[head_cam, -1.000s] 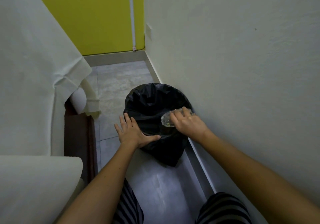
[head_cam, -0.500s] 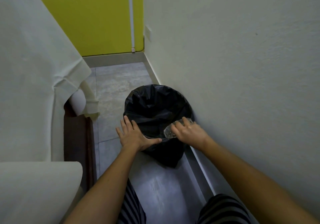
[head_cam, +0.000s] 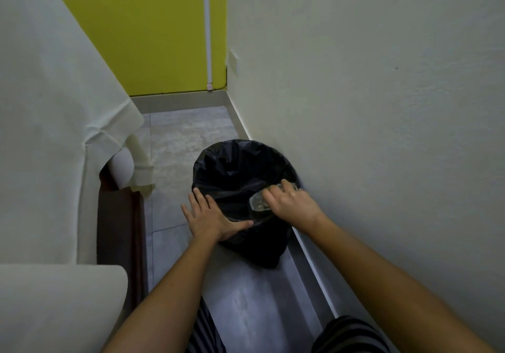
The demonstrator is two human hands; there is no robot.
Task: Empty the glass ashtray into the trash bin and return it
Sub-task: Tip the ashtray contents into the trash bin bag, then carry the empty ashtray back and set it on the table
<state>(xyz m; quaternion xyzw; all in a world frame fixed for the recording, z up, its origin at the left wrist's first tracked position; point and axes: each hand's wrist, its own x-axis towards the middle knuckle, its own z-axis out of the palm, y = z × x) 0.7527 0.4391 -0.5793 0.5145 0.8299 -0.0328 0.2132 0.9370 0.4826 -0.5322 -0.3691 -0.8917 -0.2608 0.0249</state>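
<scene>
A trash bin lined with a black bag (head_cam: pixel 235 169) stands on the floor against the right wall. My right hand (head_cam: pixel 293 203) grips the clear glass ashtray (head_cam: pixel 258 202) and holds it tipped over the bin's near right rim. Most of the ashtray is hidden under my fingers. My left hand (head_cam: pixel 211 216) rests flat on the bin's near left rim, fingers spread, thumb pressed on the bag. What lies inside the bin is too dark to see.
A bed with a pale sheet (head_cam: pixel 49 123) and a dark wooden frame (head_cam: pixel 120 229) fills the left side. The white wall (head_cam: pixel 369 106) runs close on the right. A narrow strip of grey tiled floor (head_cam: pixel 185 134) leads to a yellow wall (head_cam: pixel 153 30).
The ashtray and my right hand stay over the bin's right rim with only small shifts. My left hand keeps pressing the near rim.
</scene>
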